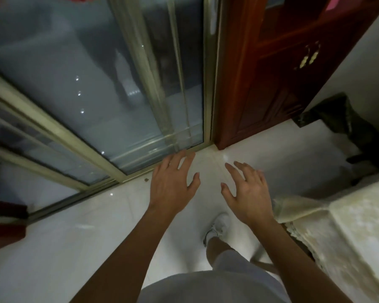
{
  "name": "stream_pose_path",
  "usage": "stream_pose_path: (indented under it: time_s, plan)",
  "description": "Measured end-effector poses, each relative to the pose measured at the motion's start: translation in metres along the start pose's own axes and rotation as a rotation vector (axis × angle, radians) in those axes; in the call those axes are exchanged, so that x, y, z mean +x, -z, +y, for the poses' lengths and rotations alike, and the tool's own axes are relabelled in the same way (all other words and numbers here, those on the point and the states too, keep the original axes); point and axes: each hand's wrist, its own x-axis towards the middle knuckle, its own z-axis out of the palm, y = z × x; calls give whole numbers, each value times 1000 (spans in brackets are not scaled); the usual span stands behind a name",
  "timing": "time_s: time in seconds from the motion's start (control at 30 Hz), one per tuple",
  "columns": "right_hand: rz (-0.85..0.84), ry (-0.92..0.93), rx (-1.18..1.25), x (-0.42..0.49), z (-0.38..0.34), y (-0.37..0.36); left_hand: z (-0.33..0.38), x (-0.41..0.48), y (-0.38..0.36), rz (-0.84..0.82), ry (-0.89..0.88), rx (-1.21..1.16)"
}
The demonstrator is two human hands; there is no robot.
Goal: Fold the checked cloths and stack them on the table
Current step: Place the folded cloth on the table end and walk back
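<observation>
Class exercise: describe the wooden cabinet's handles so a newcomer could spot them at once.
Find the sliding glass door; the red-brown wooden cabinet stands against its right edge. Partway up its front hang two pale metal handles, the only bright fittings on the dark wood.

One head-worn wide-angle view, steeply downward from standing height, left hand (173,184) and right hand (248,193) near at mid-frame.

The floor tiles (79,241) are white and glossy, catching spots of light. At eleven o'clock, the sliding door (59,68) has smooth glass panes in pale gold metal frames. The cabinet (271,73) at one o'clock is dark red varnished wood with brassy handles (309,56). At four o'clock the table (363,248) wears a cream, embossed cloth with a lace edge.
</observation>
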Motion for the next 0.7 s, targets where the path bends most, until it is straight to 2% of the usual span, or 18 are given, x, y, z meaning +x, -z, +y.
stream_pose_path:
  time_s: [0.3, 0.7]
  plan:
    - [126, -278, 11, 133, 124, 44, 91, 201, -33, -57, -305, 26]
    - [193, -651, -31, 178, 243, 82, 224, 361, -79, -154, -659, -24]
